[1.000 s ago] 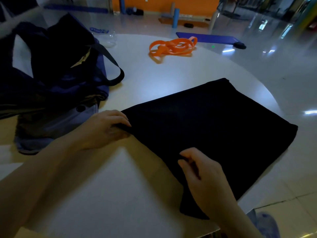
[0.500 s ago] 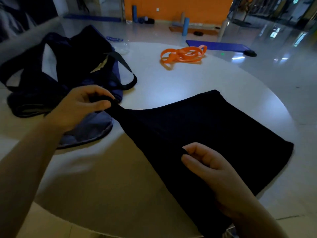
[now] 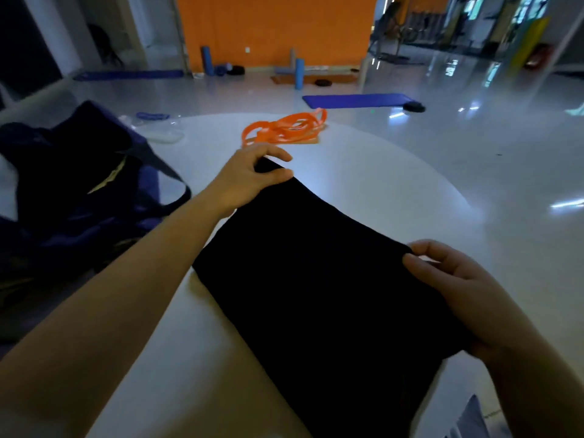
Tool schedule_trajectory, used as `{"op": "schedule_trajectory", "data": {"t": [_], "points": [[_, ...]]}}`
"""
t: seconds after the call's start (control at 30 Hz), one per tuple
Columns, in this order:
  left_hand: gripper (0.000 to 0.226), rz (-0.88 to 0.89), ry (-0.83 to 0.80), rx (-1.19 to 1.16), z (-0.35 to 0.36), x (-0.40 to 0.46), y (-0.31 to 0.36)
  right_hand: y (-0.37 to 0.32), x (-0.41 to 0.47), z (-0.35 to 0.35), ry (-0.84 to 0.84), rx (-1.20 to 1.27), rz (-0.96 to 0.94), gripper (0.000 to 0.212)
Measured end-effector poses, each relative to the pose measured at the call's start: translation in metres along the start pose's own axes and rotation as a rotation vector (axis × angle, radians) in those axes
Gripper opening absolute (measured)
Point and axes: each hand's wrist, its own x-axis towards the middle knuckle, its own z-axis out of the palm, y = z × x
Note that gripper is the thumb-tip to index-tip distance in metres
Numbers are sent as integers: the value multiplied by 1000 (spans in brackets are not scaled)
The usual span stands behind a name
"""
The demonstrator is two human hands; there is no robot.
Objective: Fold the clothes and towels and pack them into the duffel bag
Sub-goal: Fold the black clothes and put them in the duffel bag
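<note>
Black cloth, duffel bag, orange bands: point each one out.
black cloth (image 3: 316, 279), head view, middle of the folded fabric
duffel bag (image 3: 63, 191), head view, dark side panel
orange bands (image 3: 284, 128), head view, middle of the looped pile

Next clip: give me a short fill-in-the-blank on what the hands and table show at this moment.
1. Both hands pinch corners of a ____ cloth.
2. The left hand holds the corner nearest the ____ bands.
3. The duffel bag lies on the person's ____ side of the table.
4. The right hand grips the cloth's ____ edge.

Missing words: black; orange; left; right
</note>
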Motion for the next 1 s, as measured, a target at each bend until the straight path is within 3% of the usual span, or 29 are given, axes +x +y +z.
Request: {"op": "schedule_trajectory", "data": {"t": [0.07,0.13,0.2,0.27,0.37,0.57,0.8,1.0], "points": [[15,-68,-85,81,30,33,-7,-5,20,-29,79,-114,13,52],[20,-92,-136,173,59,57,-20,2,42,-55,179,-244,41,21],[28,-124,-193,257,83,70,-40,18,57,-80,246,-456,60,11],[31,-162,-259,359,99,74,-63,30,57,-97,227,-607,106,20],[29,-214,-206,350,109,74,-82,43,47,-111,187,-643,85,42],[20,-274,-109,331,111,81,-83,60,47,-117,387,-888,-81,21],[15,-288,71,436,125,79,-84,69,59,-123,456,-978,-99,10],[27,-248,36,669,126,81,-85,69,65,-120,445,-1065,-57,10]]}}
